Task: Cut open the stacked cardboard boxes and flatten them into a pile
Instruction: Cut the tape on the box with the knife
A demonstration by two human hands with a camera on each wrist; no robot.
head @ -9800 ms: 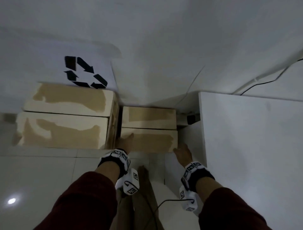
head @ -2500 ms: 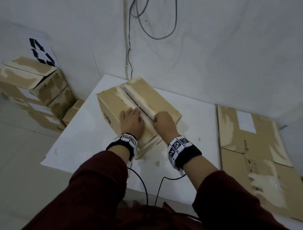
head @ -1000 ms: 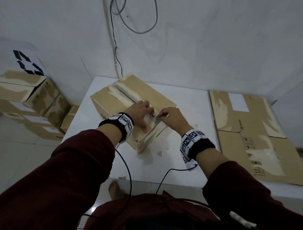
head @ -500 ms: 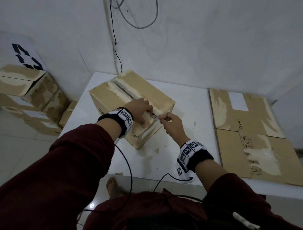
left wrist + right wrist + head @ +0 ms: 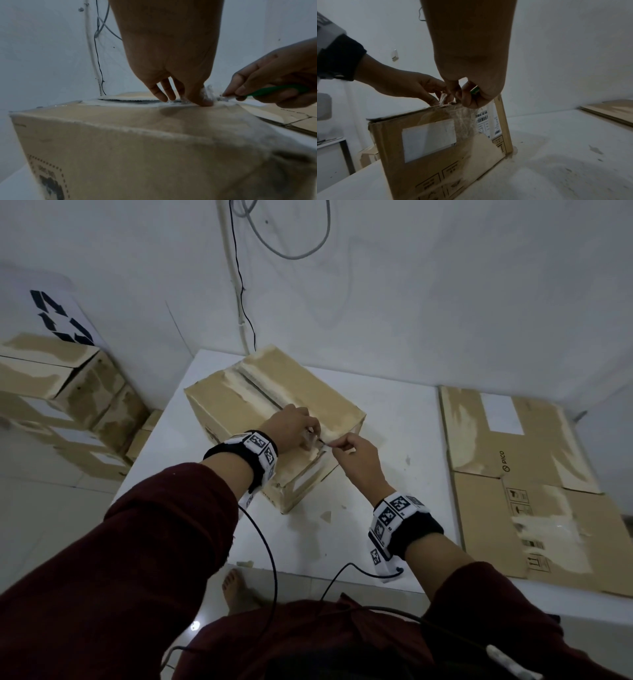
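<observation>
Box (image 5: 274,419) near desk's (image 5: 394,508) back-left corner: tape at top seam being slit w/ green cutter (image 5: 274,90), clamped in right hand (image 5: 356,460). Left hand (image 5: 291,428) fingers pressed on flap, nothing gripped. Flattened sheets (image 5: 524,484) already laid at right edge; stacked boxes (image 5: 68,405) left untouched, approx. early-mid task.

Worn cardboard box (image 5: 274,419) upright, seam taped

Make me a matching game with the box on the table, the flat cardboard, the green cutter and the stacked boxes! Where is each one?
Things:
1. box
2. flat cardboard
3. green cutter
4. stacked boxes

Places:
A. on the floor by the wall, left of the table
B. in the right hand
C. upright on the table, under the left hand
D. lying on the table's right side

Pairs: 1-C, 2-D, 3-B, 4-A
</observation>
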